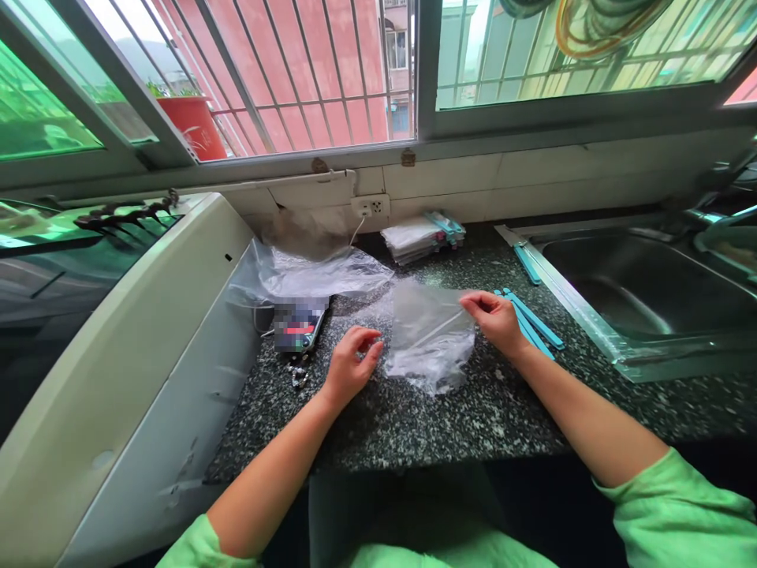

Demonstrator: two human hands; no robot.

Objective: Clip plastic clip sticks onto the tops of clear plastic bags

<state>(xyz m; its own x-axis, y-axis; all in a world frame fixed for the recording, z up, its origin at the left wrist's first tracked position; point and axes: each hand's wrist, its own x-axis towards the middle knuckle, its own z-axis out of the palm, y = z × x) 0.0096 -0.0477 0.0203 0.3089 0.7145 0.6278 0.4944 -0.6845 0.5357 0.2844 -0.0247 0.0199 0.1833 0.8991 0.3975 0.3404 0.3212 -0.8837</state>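
A see-through plastic bag [430,335] lies over the dark speckled counter [408,434], its lower part crinkled. My right hand [495,317] pinches the bag's upper right corner between thumb and fingertips. To the left of the bag is my left hand [353,364], its fingers bent and the thumb apart from them, with nothing in it. Just beyond my right hand lie several blue strips [535,319], partly hidden by the wrist. A stack of folded plastic bags [411,238] sits near the wall, with blue strips [446,226] on top.
A phone [301,323] with a beaded strap [299,374] rests left of my hands. Loose plastic sheeting [322,272] spreads behind it. The sink [644,284] is at right, with a blue-handled knife [525,259] by its rim. A white appliance [154,331] borders the left side.
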